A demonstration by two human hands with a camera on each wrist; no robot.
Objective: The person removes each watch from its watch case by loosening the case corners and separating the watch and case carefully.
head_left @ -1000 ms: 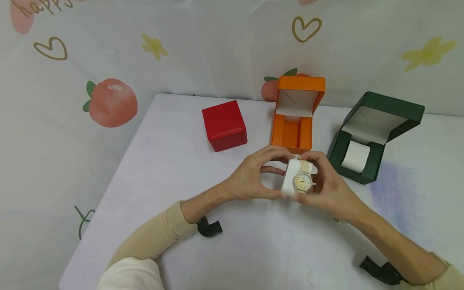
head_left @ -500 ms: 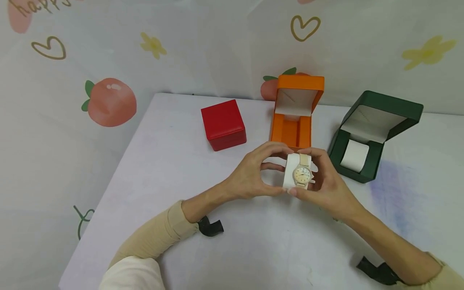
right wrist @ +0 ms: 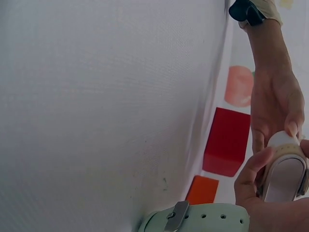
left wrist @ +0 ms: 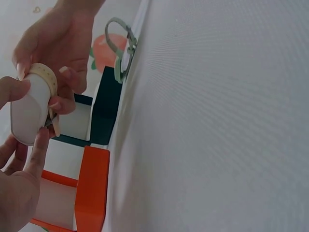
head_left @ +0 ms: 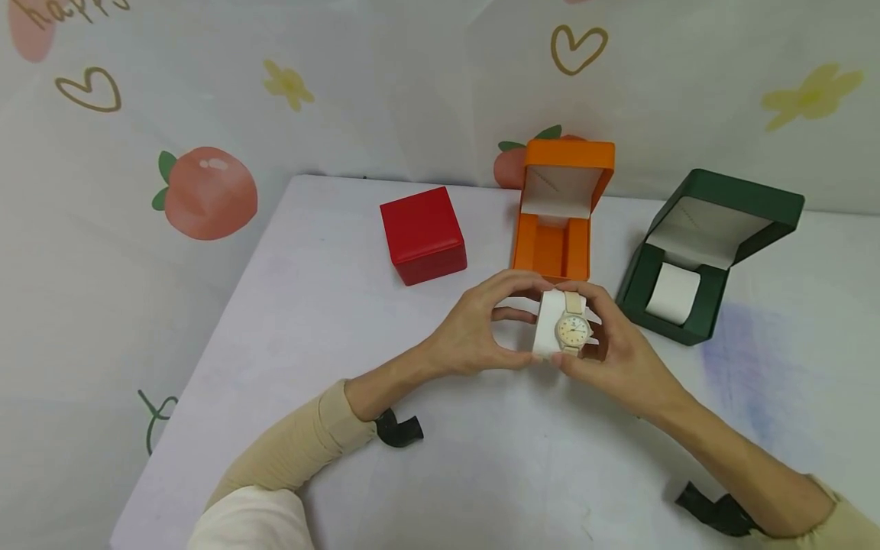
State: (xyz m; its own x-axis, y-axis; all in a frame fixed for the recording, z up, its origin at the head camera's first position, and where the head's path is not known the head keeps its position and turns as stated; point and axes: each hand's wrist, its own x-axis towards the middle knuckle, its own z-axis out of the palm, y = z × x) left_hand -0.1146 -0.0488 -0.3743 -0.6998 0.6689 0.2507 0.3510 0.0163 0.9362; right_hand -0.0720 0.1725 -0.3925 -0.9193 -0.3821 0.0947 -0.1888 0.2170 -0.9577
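A wristwatch (head_left: 574, 330) with a cream dial and cream strap sits around a white watch cushion (head_left: 547, 325), held up in front of the orange box. My left hand (head_left: 467, 328) pinches the cushion's left end between thumb and fingertips. My right hand (head_left: 622, 351) grips the watch from the other side, thumb below and fingers above at the strap. In the left wrist view the cushion (left wrist: 29, 113) shows end-on, the punched strap (left wrist: 44, 75) curving over it. The right wrist view shows the strap (right wrist: 287, 150) from the other end.
Behind my hands stands an open orange box (head_left: 558, 244) with a bare compartment. To its right is an open green box (head_left: 635, 286) with a white cushion inside. A closed red box (head_left: 424, 237) stands left. A pale green buckled strap (right wrist: 207, 217) lies near my right wrist.
Both hands have raised the watch and cushion slightly toward the orange box over the first half second, then shifted a little left. The boxes stay where they were.
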